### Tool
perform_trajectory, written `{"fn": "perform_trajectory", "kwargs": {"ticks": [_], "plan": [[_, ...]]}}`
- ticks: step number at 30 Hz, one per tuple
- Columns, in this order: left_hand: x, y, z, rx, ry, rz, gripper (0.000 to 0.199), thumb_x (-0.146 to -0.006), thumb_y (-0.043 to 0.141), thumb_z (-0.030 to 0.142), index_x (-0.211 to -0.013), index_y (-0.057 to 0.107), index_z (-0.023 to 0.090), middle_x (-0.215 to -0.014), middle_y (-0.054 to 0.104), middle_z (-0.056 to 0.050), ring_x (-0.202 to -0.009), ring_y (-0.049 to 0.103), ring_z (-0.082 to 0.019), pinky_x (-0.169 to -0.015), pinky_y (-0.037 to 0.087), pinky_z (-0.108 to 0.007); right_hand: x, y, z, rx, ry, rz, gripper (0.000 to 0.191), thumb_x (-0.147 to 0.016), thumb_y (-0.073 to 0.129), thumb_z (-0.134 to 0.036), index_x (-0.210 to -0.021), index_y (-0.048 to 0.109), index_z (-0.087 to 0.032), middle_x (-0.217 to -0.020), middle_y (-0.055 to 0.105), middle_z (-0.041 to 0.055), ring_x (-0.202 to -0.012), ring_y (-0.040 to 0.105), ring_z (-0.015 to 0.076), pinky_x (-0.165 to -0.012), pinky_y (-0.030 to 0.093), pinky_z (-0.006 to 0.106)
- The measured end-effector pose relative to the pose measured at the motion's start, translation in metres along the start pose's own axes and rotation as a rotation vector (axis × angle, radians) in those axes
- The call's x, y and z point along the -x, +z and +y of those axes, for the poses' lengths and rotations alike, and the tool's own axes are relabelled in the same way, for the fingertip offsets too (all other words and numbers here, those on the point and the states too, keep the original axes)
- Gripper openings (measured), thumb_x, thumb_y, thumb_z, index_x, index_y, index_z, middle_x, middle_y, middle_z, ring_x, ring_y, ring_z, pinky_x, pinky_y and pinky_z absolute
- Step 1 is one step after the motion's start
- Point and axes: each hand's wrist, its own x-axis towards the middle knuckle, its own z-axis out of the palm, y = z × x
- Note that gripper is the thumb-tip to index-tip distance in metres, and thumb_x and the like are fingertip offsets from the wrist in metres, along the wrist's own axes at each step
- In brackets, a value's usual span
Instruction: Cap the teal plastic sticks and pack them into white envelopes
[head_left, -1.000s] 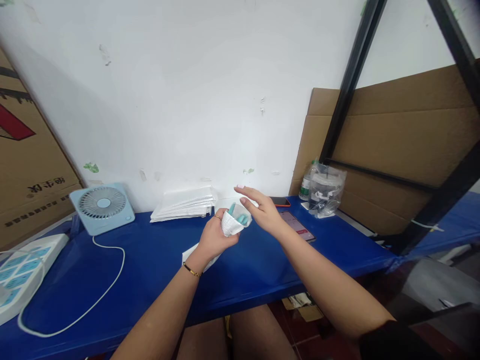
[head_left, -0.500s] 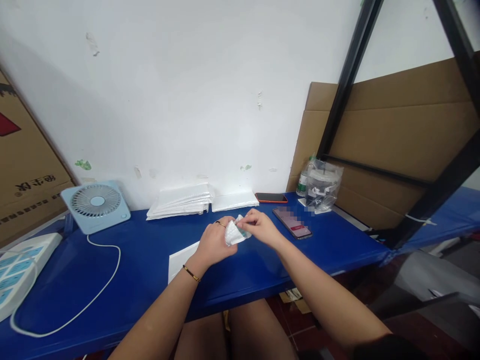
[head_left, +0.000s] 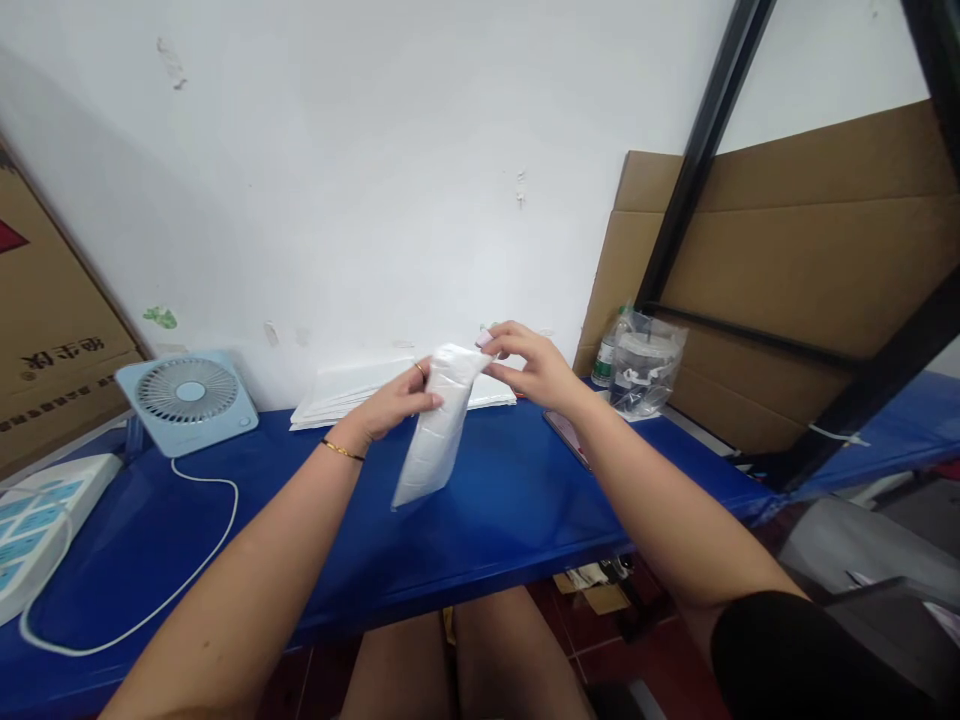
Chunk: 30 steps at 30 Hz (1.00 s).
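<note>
A white padded envelope (head_left: pixel 439 430) is held up over the blue table, tilted with its lower end towards me. My left hand (head_left: pixel 397 400) grips its left edge near the top, thumb on the front face. At the upper right corner my right hand (head_left: pixel 529 365) pinches the envelope with thumb and fingers. A small pale piece (head_left: pixel 484 338) shows by the right fingertips; I cannot tell what it is. What lies inside the envelope is hidden.
Behind the hands lies a stack of white envelopes (head_left: pixel 330 395) against the wall. A blue fan (head_left: pixel 187 395) and a power strip (head_left: pixel 56 530) with its white cable sit left. On the right are a phone (head_left: pixel 566 435), a bottle (head_left: pixel 606 350) and a clear plastic bag (head_left: pixel 649 370).
The small white bubble packet is no longer visible in my hands. The white envelope has been lifted off the table, and both hands have moved up and now hold it.
</note>
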Motion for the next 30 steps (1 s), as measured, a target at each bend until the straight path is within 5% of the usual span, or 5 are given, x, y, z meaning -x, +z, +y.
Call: {"fn": "perform_trajectory", "kwargs": {"ticks": [4,10,19,25,30], "plan": [[-0.019,-0.008,0.017,-0.185,-0.037,0.233,0.044,-0.070,0.064,0.046,-0.100,0.060,0.014,-0.094,0.065,-0.007,-0.085,0.059,-0.021,-0.070,0.046,-0.028,-0.033,-0.005,0.005,0.171,0.060,-0.092,0.012,-0.082,0.053,-0.022,-0.087,0.062,-0.016,-0.077,0.061,0.0013,-0.069,0.052,0.0124,-0.065,0.039,0.025],[-0.025,-0.006,0.037,-0.416,0.143,0.577,0.028,-0.072,0.063,0.039,-0.085,0.065,0.013,-0.083,0.067,-0.003,-0.076,0.059,-0.016,-0.067,0.046,-0.026,-0.043,-0.019,-0.006,0.268,-0.087,0.128,0.012,-0.082,0.053,-0.023,-0.087,0.062,-0.016,-0.095,0.059,0.0072,-0.083,0.052,0.0168,-0.071,0.039,0.029],[0.115,0.079,-0.041,-0.709,0.058,0.212,0.018,-0.078,0.059,0.020,-0.095,0.061,0.025,-0.085,0.068,0.002,-0.081,0.060,-0.015,-0.077,0.047,-0.030,0.109,0.045,-0.045,0.177,-0.064,-0.422,0.020,-0.089,0.045,-0.026,-0.090,0.063,-0.019,-0.082,0.065,0.0055,-0.080,0.057,0.0161,-0.074,0.039,0.030],[0.161,0.113,-0.070,-0.968,0.250,0.217,0.030,-0.084,0.052,0.016,-0.113,0.054,0.026,-0.104,0.064,-0.004,-0.087,0.061,-0.015,-0.075,0.049,-0.029,0.159,0.088,-0.044,-0.090,0.375,-0.286,0.018,-0.086,0.050,-0.023,-0.103,0.058,-0.021,-0.087,0.063,0.0034,-0.081,0.057,0.0151,-0.071,0.043,0.026],[0.157,0.112,-0.064,-1.035,0.189,0.179,0.018,-0.087,0.049,0.022,-0.099,0.061,0.024,-0.100,0.065,-0.004,-0.088,0.062,-0.016,-0.077,0.050,-0.029,0.165,0.097,-0.047,0.041,0.370,-0.220,0.015,-0.087,0.048,-0.021,-0.085,0.063,-0.020,-0.085,0.058,0.0048,-0.084,0.053,0.0164,-0.072,0.042,0.028]]}}
